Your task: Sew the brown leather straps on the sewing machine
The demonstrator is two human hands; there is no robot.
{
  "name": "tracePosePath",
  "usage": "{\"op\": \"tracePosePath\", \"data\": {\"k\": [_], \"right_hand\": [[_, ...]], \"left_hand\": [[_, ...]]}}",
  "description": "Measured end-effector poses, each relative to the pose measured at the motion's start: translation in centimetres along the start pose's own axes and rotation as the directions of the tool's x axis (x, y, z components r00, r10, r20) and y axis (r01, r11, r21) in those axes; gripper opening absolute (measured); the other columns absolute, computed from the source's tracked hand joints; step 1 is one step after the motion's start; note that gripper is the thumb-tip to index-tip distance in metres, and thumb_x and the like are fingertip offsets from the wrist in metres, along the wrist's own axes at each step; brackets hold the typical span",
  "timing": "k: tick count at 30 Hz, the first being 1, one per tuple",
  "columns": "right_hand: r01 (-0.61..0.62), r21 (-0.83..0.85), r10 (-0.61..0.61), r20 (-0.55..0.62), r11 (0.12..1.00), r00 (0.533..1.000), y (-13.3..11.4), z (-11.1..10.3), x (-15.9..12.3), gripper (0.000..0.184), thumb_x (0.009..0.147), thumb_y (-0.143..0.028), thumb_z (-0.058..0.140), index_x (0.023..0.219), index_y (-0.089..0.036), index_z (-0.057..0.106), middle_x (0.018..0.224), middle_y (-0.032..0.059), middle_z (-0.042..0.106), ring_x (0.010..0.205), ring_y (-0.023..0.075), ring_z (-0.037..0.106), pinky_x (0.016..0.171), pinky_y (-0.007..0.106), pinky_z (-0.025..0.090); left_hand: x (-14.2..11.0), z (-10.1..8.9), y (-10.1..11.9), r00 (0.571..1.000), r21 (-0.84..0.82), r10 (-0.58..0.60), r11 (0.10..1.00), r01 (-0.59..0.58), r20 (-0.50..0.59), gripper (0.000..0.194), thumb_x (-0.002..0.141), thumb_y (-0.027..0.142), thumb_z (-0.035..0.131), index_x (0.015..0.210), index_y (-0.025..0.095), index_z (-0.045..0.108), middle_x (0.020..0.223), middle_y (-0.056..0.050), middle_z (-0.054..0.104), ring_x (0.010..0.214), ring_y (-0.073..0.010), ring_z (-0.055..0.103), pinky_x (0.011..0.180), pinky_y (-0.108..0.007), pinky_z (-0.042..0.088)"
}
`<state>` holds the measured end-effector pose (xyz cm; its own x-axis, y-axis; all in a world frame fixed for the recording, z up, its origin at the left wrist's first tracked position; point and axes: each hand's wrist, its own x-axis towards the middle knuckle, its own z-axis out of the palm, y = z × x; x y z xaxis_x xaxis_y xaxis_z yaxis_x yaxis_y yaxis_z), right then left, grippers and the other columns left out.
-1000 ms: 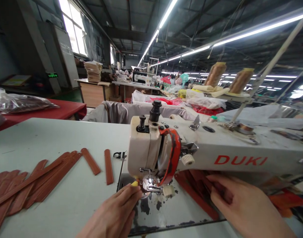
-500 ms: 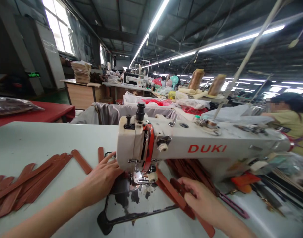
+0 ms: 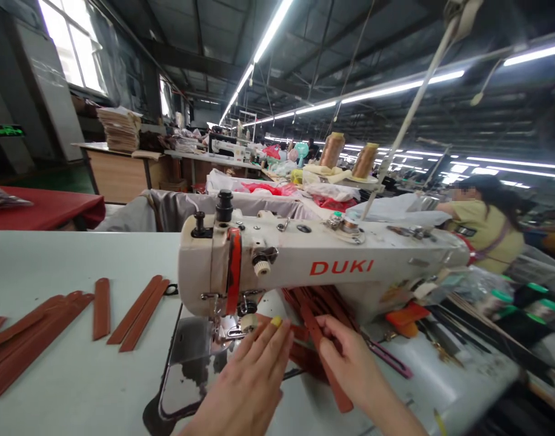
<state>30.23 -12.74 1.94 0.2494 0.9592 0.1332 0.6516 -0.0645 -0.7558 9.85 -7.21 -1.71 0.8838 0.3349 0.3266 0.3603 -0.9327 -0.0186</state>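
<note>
Pinching leather strip (image 3: 332,390) in right hand (image 3: 352,366)

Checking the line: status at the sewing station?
Right hand pinching brown strap. Left hand open beside presser foot. Sewing machine overhead, more straps beneath it.

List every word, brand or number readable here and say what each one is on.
"DUKI", in red letters on the arm of the white sewing machine.
A green lit display at the far left is too small and blurred to read.
</note>
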Motion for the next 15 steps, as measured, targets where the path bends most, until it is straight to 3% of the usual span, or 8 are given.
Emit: {"op": "tracePosePath", "data": {"k": [3,8,10,13,15], "right_hand": [[0.006,-0.060,-0.007,-0.021,0.998,1.000,0.1,-0.2,-0.7,0.025,0.083,-0.027,0.037,0.089,-0.019,0.060,0.084,0.0051,0.070,0.082,0.0203,0.067,0.076,0.031,0.051],[0.008,-0.220,-0.025,-0.075,0.975,0.997,1.5,-1.9,-1.5,0.034,0.082,-0.027,0.037,0.099,-0.014,0.064,0.096,0.0126,0.072,0.089,0.0252,0.069,0.082,0.039,0.053],[-0.011,-0.196,-0.009,-0.102,0.981,0.995,1.8,-3.3,-1.7,0.036,0.084,-0.028,0.038,0.103,-0.013,0.064,0.098,0.0135,0.072,0.091,0.0262,0.069,0.084,0.040,0.053],[-0.019,-0.020,0.016,-0.112,1.000,0.994,1.2,-5.1,-2.3,0.033,0.090,-0.035,0.043,0.106,-0.015,0.064,0.100,0.0110,0.072,0.097,0.0235,0.068,0.085,0.033,0.055],[-0.012,0.080,0.021,-0.118,0.997,0.993,0.2,-4.9,-3.0,0.028,0.092,-0.039,0.049,0.101,-0.018,0.066,0.088,0.0066,0.072,0.086,0.0204,0.070,0.075,0.025,0.057]], "left_hand": [[3.7,0.5,0.5,0.984,-0.138,-0.074,0.986,0.097,0.162,0.065,0.091,0.027,0.056,0.148,0.005,0.035,0.152,-0.020,0.030,0.139,-0.0358,0.034,0.113,-0.052,0.034],[3.8,0.3,0.1,0.954,-0.261,-0.056,0.955,0.137,0.294,0.067,0.093,0.032,0.054,0.149,0.007,0.028,0.154,-0.015,0.021,0.144,-0.0324,0.023,0.115,-0.053,0.027],[3.5,0.1,0.0,0.950,-0.279,-0.051,0.950,0.142,0.307,0.068,0.093,0.033,0.053,0.150,0.009,0.026,0.155,-0.014,0.020,0.145,-0.0314,0.021,0.116,-0.053,0.026],[3.8,0.3,0.0,0.966,-0.307,-0.032,0.945,0.113,0.257,0.068,0.095,0.035,0.052,0.151,0.008,0.025,0.156,-0.014,0.020,0.145,-0.0311,0.020,0.117,-0.052,0.024],[4.4,0.7,0.2,0.982,-0.323,-0.007,0.944,0.069,0.190,0.066,0.098,0.040,0.049,0.151,0.007,0.026,0.156,-0.015,0.022,0.145,-0.0292,0.020,0.118,-0.050,0.022]]}}
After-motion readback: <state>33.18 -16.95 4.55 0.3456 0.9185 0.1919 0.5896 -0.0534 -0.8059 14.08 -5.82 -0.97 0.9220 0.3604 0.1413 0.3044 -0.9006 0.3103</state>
